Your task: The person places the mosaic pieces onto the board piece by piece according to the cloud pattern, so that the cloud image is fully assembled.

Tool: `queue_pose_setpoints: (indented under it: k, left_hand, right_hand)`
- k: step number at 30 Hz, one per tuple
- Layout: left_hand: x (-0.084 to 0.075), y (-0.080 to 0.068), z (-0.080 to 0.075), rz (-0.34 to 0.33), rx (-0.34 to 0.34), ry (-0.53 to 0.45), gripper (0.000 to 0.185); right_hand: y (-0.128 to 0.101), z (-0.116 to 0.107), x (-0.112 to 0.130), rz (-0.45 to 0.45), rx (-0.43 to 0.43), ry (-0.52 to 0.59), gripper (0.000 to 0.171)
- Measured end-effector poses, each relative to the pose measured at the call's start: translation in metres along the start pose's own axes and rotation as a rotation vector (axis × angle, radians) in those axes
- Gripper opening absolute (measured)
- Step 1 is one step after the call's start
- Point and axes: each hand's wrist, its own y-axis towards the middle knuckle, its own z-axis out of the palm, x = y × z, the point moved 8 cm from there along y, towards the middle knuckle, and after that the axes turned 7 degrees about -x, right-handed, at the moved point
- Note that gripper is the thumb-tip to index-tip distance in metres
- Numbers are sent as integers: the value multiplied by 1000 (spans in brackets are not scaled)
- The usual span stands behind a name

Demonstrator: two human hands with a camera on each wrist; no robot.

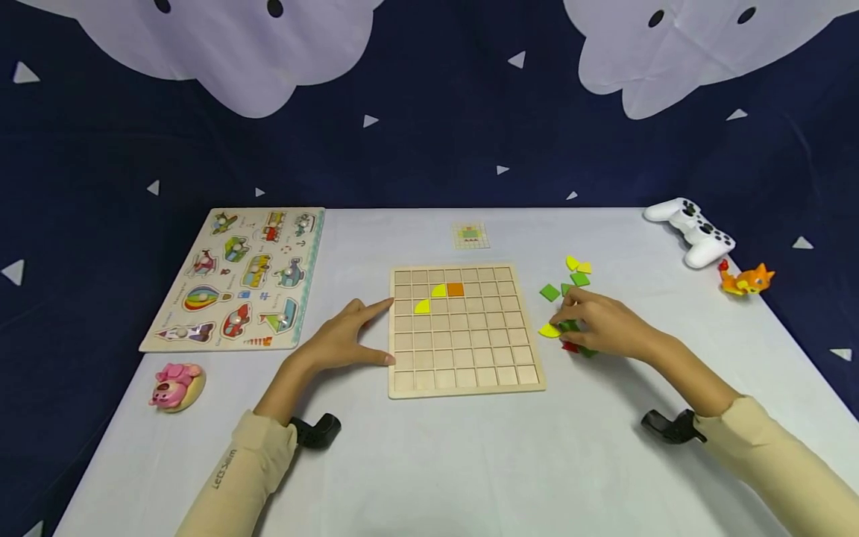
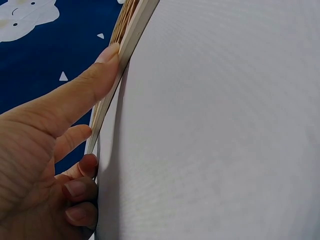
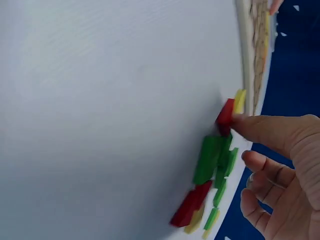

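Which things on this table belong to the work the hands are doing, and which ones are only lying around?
In use:
- grid board, steadied by the left hand
- loose coloured tiles, where the right hand touches the pile
- yellow and orange tiles already on the board
- small pattern card

Lying about:
- vehicle puzzle
- white game controller
- orange toy
- pink toy
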Motion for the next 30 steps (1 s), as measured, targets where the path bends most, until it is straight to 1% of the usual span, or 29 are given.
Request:
queue_pose_setpoints:
  k: [4, 6, 12, 17, 22, 30]
  left_hand:
    - [0, 0, 0, 5, 3, -8, 103]
    - [-1, 0, 0, 6, 4, -11, 103]
    - [-1, -1, -1, 9, 2, -9, 102]
    - [-1, -1, -1, 10, 2, -10, 103]
    - [-1, -1, -1, 4, 3, -16, 103]
    - [-2, -1, 0, 1, 4, -20, 103]
  right_hand:
    - [-2, 0, 0, -20, -23, -9, 34]
    - [-2, -1, 0, -27, -31, -4, 35]
    - [-1, 0, 1, -49, -48, -3, 24]
    - [-3, 3, -1, -58, -83, 7, 17]
    - [-3, 7, -1, -57, -118, 24, 15]
    - [-3, 9, -1, -26, -135, 53, 16]
